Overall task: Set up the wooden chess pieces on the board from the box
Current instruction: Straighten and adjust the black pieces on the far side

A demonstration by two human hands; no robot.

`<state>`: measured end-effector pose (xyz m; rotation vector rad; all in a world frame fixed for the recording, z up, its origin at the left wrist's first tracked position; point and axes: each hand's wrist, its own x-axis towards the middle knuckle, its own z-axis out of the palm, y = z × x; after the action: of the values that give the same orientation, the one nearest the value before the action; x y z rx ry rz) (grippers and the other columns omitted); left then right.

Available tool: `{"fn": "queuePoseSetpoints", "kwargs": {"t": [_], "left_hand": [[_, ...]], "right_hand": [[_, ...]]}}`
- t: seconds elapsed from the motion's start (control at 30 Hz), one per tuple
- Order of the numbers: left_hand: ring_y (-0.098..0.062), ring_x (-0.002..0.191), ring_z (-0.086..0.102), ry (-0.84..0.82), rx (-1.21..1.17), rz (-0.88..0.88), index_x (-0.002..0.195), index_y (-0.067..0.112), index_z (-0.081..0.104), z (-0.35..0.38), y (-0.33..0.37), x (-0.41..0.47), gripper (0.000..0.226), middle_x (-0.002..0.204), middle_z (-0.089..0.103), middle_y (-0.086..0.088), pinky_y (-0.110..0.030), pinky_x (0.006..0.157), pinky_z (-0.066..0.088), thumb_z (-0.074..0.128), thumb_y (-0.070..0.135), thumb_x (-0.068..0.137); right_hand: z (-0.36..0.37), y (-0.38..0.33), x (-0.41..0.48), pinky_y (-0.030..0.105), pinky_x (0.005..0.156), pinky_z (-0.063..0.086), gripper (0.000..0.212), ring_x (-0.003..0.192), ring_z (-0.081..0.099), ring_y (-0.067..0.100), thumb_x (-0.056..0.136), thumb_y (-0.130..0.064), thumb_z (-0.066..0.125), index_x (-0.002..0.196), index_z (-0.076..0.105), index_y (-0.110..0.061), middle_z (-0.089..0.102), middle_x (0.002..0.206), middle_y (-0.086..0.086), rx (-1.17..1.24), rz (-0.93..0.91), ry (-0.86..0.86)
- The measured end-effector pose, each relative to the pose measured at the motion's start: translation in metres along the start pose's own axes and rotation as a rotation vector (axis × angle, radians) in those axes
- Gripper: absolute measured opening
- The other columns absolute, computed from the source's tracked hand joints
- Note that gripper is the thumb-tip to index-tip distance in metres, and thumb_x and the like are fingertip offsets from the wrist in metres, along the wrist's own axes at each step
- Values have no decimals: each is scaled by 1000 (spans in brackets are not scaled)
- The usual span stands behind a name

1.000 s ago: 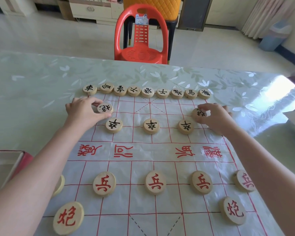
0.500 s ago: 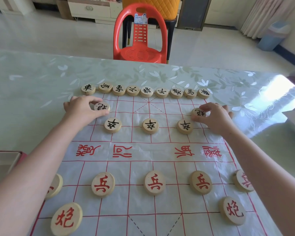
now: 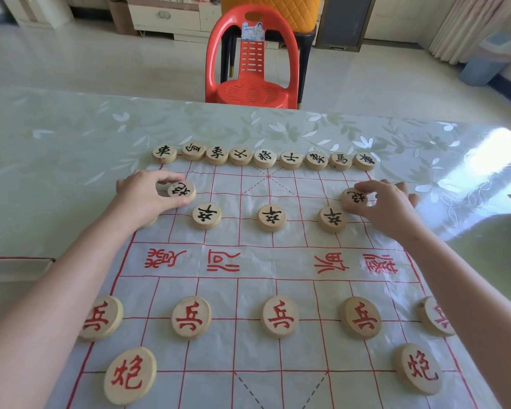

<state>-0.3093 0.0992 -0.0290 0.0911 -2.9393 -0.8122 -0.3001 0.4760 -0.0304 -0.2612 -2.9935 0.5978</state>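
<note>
A white plastic board sheet with red grid lines lies on the table. My left hand pinches a black-lettered cannon piece at the board's far left. My right hand pinches the other black cannon piece at the far right. A row of several black-lettered pieces lines the far edge. Three black soldier pieces stand just below my hands. Red soldiers and two red cannons sit on the near half.
A red plastic chair stands behind the table's far edge. The box with a red rim shows at the left edge. The floral table cover shines with glare at the right. A blue bin stands on the floor at far right.
Both hands have stayed on their cannon pieces, nudging them slightly on the board. The view has tilted a little, bringing the near red pieces further into the frame.
</note>
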Motion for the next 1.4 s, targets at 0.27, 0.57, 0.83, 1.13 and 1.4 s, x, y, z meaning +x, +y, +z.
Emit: {"fn": "queuePoseSetpoints", "kwargs": {"t": [0.27,0.57,0.83,1.13,1.4], "left_hand": [[-24,119,48,34,2,-15,113,32,63,2,-1,-1,44,117,64,-3,-33,98,27,75,39,71],[-26,118,49,88,-52,-39,113,27,65,4,1,-5,44,118,64,-7,-37,104,31,76,34,71],[-26,103,60,153,-98,-45,104,25,68,9,3,-8,40,99,71,-5,-43,99,38,80,33,67],[-23,103,61,161,-127,-36,103,25,68,10,-1,-5,41,99,71,-2,-44,100,38,80,35,65],[-22,104,60,155,-127,-44,102,24,67,10,-1,-6,41,100,71,-1,-43,101,36,81,36,65]], "right_hand": [[2,-1,0,37,87,21,54,115,33,28,79,-47,66,125,56,-20,57,115,6,-11,8,9],[3,-3,-1,38,89,21,54,115,34,27,79,-44,67,125,56,-19,56,113,7,-5,-1,23],[0,0,-5,35,83,18,49,113,34,25,80,-42,66,123,58,-19,55,105,2,20,-12,43],[3,0,-6,38,87,20,51,115,33,26,79,-44,67,122,58,-17,57,113,5,8,-18,57],[0,-2,-7,36,87,18,54,118,31,25,79,-46,66,124,56,-18,56,119,5,-4,4,33]]}}
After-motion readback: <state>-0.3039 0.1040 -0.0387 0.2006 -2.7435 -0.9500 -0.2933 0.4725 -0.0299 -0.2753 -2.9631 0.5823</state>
